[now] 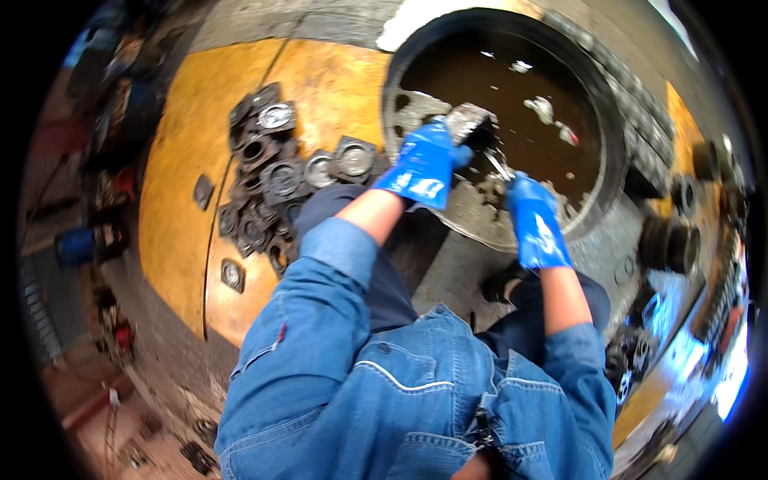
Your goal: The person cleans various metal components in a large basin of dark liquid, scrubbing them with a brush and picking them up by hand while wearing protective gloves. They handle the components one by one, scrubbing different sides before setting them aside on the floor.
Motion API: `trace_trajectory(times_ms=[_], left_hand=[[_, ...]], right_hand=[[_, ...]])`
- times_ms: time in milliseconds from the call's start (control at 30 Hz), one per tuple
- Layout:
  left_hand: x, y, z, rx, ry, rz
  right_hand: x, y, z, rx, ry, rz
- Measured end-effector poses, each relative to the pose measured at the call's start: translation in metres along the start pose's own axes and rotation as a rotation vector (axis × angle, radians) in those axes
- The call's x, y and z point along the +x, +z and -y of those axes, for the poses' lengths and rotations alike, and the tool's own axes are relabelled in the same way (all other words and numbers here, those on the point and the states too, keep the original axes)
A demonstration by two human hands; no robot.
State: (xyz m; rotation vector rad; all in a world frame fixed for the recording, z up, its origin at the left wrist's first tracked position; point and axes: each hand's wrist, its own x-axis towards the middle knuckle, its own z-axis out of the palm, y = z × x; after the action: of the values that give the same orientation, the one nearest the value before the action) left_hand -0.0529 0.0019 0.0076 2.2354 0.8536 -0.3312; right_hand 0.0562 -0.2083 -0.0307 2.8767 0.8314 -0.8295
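My left hand (426,160), in a blue rubber glove, is closed around a grey, blocky metal part (469,122) with a dark hollow. It holds the part above the near left side of a round black tub (612,132) of murky brown liquid (520,88). Beside it, my right hand (534,218), gloved the same way, is closed on a thin, pale tool (498,165). The tool's tip points toward the hollow of the part; its exact kind does not show. Greyish foam (476,216) floats along the tub's near edge.
Many dark square metal parts with round openings (283,179) lie heaped on a yellow board (328,88) to the left. Stacked grey blocks (640,108) line the tub's right side. Dark cylindrical parts (670,245) stand farther right. White and red scraps (541,110) float in the liquid.
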Motion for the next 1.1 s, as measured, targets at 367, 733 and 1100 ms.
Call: trace_trajectory(times_ms=[367, 733, 1100], left_hand=[[0.004, 0.009, 0.015, -0.222, 0.158, -0.083], [0.005, 0.008, 0.017, -0.411, 0.135, -0.146], [-0.002, 0.002, 0.012, -0.597, 0.037, -0.105]], right_hand=[[-0.063, -0.027, -0.019, -0.063, -0.157, -0.027], [-0.155, 0.001, -0.057, -1.004, -0.696, -0.480], [-0.090, -0.068, -0.047, -0.168, -0.271, -0.140]])
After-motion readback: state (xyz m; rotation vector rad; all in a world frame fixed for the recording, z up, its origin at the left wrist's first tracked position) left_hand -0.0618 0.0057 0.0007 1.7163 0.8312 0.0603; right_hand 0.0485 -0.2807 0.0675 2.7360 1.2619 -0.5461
